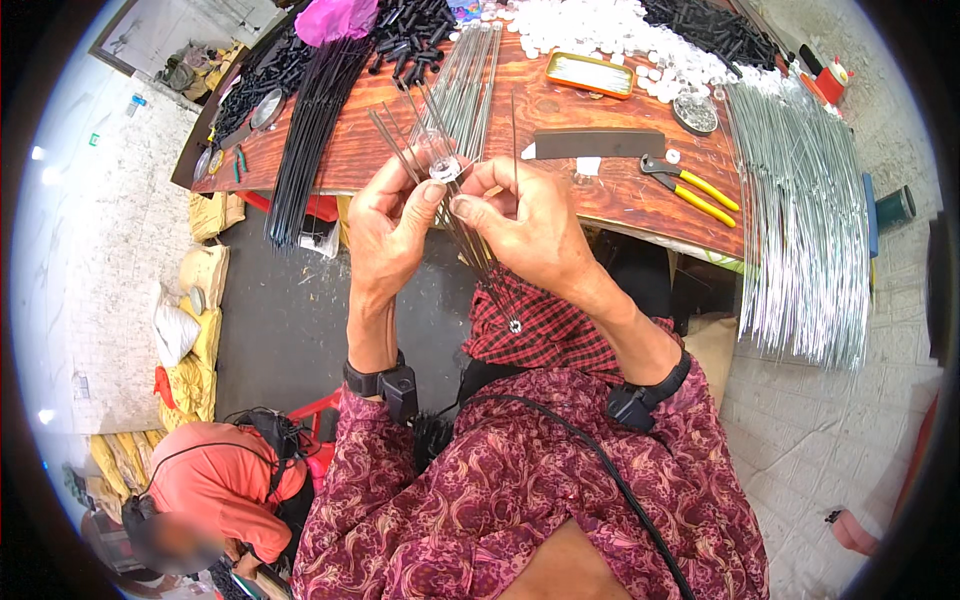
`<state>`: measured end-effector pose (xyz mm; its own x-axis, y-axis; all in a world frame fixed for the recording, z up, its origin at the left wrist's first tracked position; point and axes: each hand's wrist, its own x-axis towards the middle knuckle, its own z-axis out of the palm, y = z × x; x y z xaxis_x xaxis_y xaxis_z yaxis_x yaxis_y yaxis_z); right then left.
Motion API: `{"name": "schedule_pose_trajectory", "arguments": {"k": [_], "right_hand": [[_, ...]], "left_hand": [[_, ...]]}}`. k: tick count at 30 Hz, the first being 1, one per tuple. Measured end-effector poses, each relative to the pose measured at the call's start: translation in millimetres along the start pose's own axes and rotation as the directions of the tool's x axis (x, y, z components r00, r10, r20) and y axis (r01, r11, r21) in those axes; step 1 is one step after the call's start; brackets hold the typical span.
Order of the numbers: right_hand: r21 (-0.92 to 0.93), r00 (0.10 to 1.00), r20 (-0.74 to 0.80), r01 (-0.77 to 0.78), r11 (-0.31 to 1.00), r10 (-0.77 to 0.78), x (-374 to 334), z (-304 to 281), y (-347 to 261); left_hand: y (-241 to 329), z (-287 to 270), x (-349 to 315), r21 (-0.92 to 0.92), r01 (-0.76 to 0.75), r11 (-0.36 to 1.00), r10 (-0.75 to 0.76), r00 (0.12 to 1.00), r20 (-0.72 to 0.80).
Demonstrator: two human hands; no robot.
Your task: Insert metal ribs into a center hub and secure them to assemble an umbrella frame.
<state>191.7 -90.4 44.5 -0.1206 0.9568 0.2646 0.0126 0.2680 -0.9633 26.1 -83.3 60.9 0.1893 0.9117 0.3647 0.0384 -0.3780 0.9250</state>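
My left hand (388, 232) is closed around a bundle of thin metal rods (470, 250), thumb and fingers pressing a clear round plastic hub (443, 168) near their upper part. Below the hands the rods slant down and converge at a small ring-shaped end piece (515, 326) over my lap. Their upper ends fan out above my left fingers. My right hand (530, 222) pinches close beside the hub, with a single dark thin rod (515, 135) rising from its fingers. Exactly how that rod meets the hub is hidden by the fingertips.
On the wooden table (620, 215) lie yellow-handled pliers (695, 190), a dark flat bar (600, 144), a tin (590, 74), black rods (318, 135), silvery rods (800, 210), white caps (590, 30) and black tubes (405, 40). Someone in an orange top (215, 480) is at lower left.
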Motion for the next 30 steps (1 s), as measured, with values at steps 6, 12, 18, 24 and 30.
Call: {"name": "schedule_pose_trajectory", "arguments": {"k": [6, 12, 18, 24, 30], "right_hand": [[0.078, 1.0, -0.004, 0.012, 0.997, -0.011, 3, 3, 10], [0.073, 0.99, -0.079, 0.125, 0.99, -0.119, -5, 8, 5], [0.174, 0.993, -0.066, 0.106, 0.979, -0.096, -9, 6, 6], [0.221, 0.995, -0.014, 0.103, 0.97, -0.102, -7, 1, 6], [0.229, 0.988, -0.06, 0.15, 0.962, -0.14, -5, 6, 10]], "left_hand": [[-3, -3, 1, 0.01, -0.003, 1.0, 0.002, 1.0, 0.031], [3, 1, -1, -0.065, 0.015, 0.998, -0.013, 1.0, 0.023], [3, 3, -3, -0.071, 0.015, 0.997, -0.017, 1.0, -0.019], [-1, 3, -4, -0.037, -0.056, 0.998, 0.055, 0.998, -0.04], [-1, 11, -3, -0.044, -0.021, 0.999, 0.016, 0.994, -0.11]]}}
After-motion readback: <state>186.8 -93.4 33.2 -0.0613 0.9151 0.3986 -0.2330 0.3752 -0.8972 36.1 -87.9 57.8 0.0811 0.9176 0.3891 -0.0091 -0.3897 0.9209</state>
